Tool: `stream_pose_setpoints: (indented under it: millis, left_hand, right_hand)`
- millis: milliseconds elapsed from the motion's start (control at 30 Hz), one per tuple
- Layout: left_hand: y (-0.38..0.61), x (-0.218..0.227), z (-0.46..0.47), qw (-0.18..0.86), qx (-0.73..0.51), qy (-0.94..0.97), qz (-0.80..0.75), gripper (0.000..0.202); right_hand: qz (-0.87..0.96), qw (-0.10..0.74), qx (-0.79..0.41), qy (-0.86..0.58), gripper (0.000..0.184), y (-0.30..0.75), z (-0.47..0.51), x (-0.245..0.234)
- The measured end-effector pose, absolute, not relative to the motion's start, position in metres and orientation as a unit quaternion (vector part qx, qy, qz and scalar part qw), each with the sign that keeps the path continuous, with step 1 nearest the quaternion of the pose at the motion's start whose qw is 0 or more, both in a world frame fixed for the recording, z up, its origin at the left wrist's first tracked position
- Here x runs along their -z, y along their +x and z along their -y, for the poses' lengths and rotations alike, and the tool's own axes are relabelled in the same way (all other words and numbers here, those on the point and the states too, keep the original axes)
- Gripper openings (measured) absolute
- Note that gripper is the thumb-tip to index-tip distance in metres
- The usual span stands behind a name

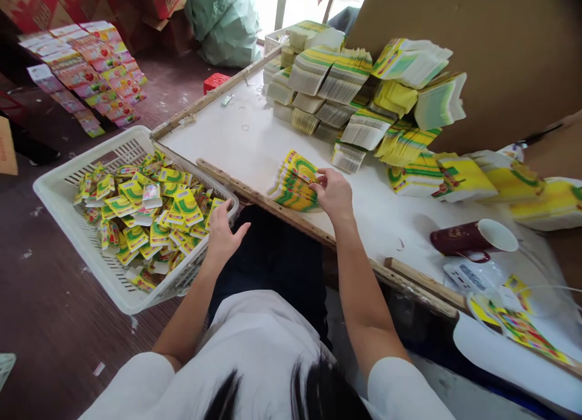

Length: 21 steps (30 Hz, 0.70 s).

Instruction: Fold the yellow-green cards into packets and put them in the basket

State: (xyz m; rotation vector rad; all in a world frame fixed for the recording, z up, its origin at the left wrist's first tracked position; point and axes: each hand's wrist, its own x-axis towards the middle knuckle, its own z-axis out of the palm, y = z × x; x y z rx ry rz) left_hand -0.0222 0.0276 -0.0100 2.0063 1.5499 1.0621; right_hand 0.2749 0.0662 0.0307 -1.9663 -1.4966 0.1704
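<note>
A fanned stack of flat yellow-and-green printed cartons (293,183) lies on the white table near its front edge. My right hand (334,196) is at the right side of this stack, thumb and fingers pinched on the edge of a carton. Over the near right rim of a white plastic basket (136,305) is my left hand (222,235), thumb spread from the fingers, nothing visibly held. Its fingertips are close to a small yellow box (214,209) in the basket. Many small yellow-and-green boxes (131,193) lie loosely heaped there.
Piled bundles of flat cartons (313,71) stand at the back of the table (218,132). A maroon mug (459,237) lies on its side at right. Wooden strips (268,199) edge the table. Stacked pink boxes (91,74) and a green sack (222,23) stand on the floor.
</note>
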Motion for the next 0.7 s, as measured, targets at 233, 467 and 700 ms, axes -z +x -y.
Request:
stream_pose_setpoints:
  millis: [233, 467, 700]
  left_hand:
    - [0.020, 0.018, -0.019, 0.594, -0.408, 0.576, -0.386, 0.078]
    - [0.048, -0.009, -0.024, 0.655, -0.536, 0.425, -0.320, 0.058]
    - [0.047, -0.017, -0.021, 0.548, -0.632, 0.419, -0.354, 0.051]
  right_hand:
    - [0.561, 0.461, -0.150, -0.671, 0.020, 0.226, -0.023, -0.047]
    - [0.521, 0.493, -0.464, -0.521, 0.030, 0.159, 0.020, -0.020]
    - [0.489, 0.509, -0.573, -0.416, 0.045, 0.144, 0.027, -0.021]
